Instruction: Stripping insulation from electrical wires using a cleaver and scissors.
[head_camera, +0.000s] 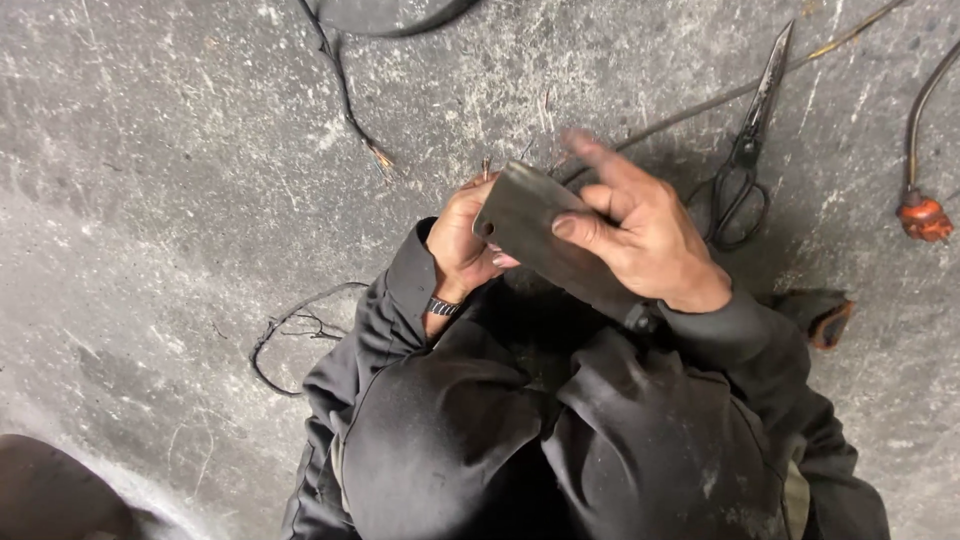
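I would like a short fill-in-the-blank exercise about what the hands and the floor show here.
1. The right hand grips a broad metal ____.
2. Black scissors lie on the ____ floor.
3. The left hand wears a dark band on its ____.
Missing words: cleaver; concrete; wrist

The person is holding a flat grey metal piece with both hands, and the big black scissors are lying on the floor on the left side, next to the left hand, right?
Not quite. The head view shows both hands, left hand and right hand, on the flat grey metal piece, but the black scissors lie on the concrete floor on the right side, beyond the right hand.
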